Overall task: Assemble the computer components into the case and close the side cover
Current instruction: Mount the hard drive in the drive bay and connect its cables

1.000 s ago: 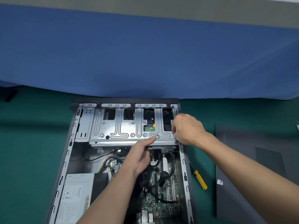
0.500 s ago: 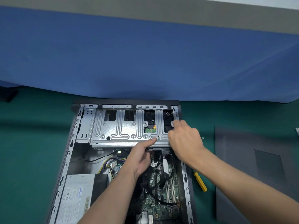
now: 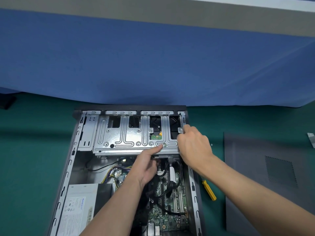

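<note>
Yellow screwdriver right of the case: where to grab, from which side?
Grip the screwdriver by its yellow handle, across its width, from above. It lies flat on the mat in the gap between case and side cover, so side approaches look cramped; its shaft end is hidden under the right forearm.

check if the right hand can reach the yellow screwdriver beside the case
Probably yes: the yellow screwdriver lies uncovered on the green mat beside the right forearm; the right hand need only draw back from the drive cage.

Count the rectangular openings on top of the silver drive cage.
4 openings along the far edge of the drive cage: two small at left, two taller at right, the last beside the right hand.
</note>
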A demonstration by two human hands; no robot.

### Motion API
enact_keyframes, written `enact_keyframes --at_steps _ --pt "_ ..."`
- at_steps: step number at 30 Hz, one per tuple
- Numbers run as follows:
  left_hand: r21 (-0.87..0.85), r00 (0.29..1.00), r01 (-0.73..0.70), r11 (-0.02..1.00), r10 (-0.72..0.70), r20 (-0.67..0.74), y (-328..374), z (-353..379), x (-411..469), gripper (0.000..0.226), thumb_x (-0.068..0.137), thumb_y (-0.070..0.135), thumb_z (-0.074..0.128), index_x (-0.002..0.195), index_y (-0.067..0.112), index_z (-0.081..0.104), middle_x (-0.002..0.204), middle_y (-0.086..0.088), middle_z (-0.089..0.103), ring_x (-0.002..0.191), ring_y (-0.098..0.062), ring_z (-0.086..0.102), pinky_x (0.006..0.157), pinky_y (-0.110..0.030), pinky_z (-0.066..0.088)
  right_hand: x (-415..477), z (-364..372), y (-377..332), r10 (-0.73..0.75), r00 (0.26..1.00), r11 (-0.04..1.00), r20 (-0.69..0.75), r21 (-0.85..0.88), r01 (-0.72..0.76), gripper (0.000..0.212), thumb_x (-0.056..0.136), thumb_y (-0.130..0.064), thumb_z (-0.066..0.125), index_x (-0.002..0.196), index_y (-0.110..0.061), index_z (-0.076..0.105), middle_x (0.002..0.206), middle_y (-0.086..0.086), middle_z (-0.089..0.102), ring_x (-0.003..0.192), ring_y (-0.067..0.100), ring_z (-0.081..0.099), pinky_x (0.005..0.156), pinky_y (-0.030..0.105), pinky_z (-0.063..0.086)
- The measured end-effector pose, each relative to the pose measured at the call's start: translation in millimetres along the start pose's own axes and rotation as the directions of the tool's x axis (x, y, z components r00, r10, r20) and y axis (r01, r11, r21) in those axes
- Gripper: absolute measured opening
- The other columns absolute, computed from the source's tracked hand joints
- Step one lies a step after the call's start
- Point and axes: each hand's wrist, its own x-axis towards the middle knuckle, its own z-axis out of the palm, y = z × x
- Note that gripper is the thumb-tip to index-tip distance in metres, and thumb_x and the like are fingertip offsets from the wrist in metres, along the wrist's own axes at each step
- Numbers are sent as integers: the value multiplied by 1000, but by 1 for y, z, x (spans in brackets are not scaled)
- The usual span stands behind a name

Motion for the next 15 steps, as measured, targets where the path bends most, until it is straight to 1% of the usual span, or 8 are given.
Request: enact_keyframes --at_steps 4,7,9,10,11,12,13,15 --pt "38 1000 1 999 -1 14 -1 0 1 63 72 11 76 128 0 49 147 -14 37 148 -23 8 121 -40 1 5 -5 4 -47 999 999 13 -11 47 17 79 -4 63 95 -9 63 110 8 52 99 26 52 57 32 34" --pt "46 999 41 998 -41 -1 -1 1 0 35 73 9 74 105 3 59 124 -9 54 146 -23 17 121 -38 3 6 -9 6 -78 996 996 -32 27 79 11 86 -12 58 96 -9 64 108 6 55 98 26 55 59 32 35" --pt "46 998 58 997 -57 -5 1 4 -3 26 74 8 72 96 4 60 106 -7 66 143 -22 21 120 -37 5 5 -10 17 -18 985 986 -172 158 46 14 91 -19 54 92 -11 66 100 5 56 90 30 59 61 34 41" --pt "45 998 58 997 -57 -10 1 5 -4 25 73 8 72 95 4 61 91 -4 70 141 -22 23 119 -37 6 4 -9 26 49 973 971 -226 241 7 18 93 -23 51 89 -13 66 96 4 56 85 32 59 62 35 44" --pt "35 998 54 998 -53 -19 2 4 -4 27 72 7 73 97 6 62 89 -1 70 142 -23 22 120 -37 7 2 -6 36 134 962 943 -237 329 -50 22 93 -27 50 87 -15 66 93 4 57 82 33 58 65 36 45" --pt "18 998 51 999 -50 -29 2 4 -4 30 72 7 73 100 7 62 99 -1 68 144 -25 19 121 -37 7 0 0 47 217 956 906 -198 406 -122 23 93 -31 50 86 -17 67 92 5 59 82 35 58 67 37 47" --pt "9 998 48 999 -47 -34 3 3 -4 34 71 7 74 103 7 62 110 -1 62 146 -26 17 121 -37 7 -3 9 57 283 952 871 -114 447 -205 23 93 -33 51 88 -18 67 94 6 63 85 35 59 70 38 48" --pt "4 998 49 999 -49 -35 3 3 -5 36 68 7 74 101 5 63 114 -3 57 146 -26 18 121 -35 10 -14 37 72 340 932 841 128 402 -362 22 92 -35 54 93 -17 67 102 11 66 92 36 61 77 38 51"
